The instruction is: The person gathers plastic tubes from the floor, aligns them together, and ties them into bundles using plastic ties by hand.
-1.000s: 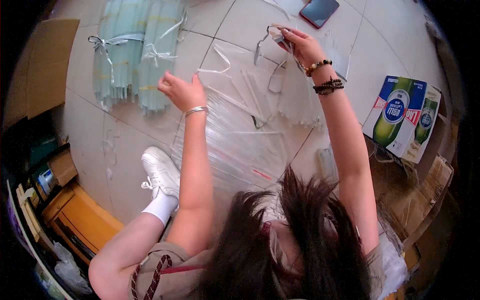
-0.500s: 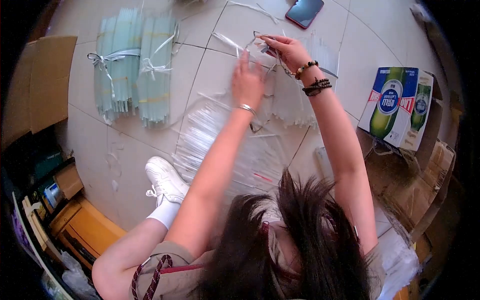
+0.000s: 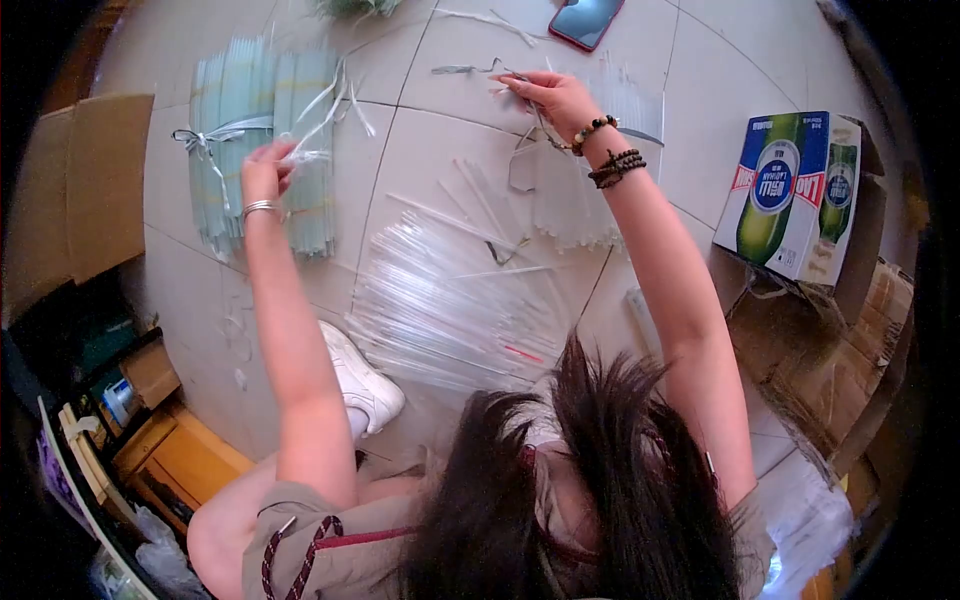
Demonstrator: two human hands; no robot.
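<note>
My left hand [image 3: 267, 172] has its fingers curled at the white tie [image 3: 310, 155] on the right one of two bundles of pale green tubes [image 3: 305, 100]; the fingertips are partly hidden. Beside it lies the other tied bundle [image 3: 228, 100]. My right hand [image 3: 550, 98] pinches a thin grey-and-white ribbon [image 3: 465, 69], above the left edge of a pile of clear tubes [image 3: 575, 195]. Between my arms, loose clear tubes [image 3: 440, 300] lie spread on plastic, with a short red piece [image 3: 524, 354] among them.
A phone [image 3: 587, 20] lies on the tiled floor at the top. A beer carton [image 3: 785, 195] and torn cardboard [image 3: 850, 370] stand at the right. Cardboard [image 3: 75, 190] and an orange wooden piece [image 3: 185, 455] are at the left. A white shoe [image 3: 360, 380] rests below my left forearm.
My left hand has moved from near my right hand to the green bundles at the left. My right hand has shifted slightly left, still pinching the ribbon. The view has shifted a little.
</note>
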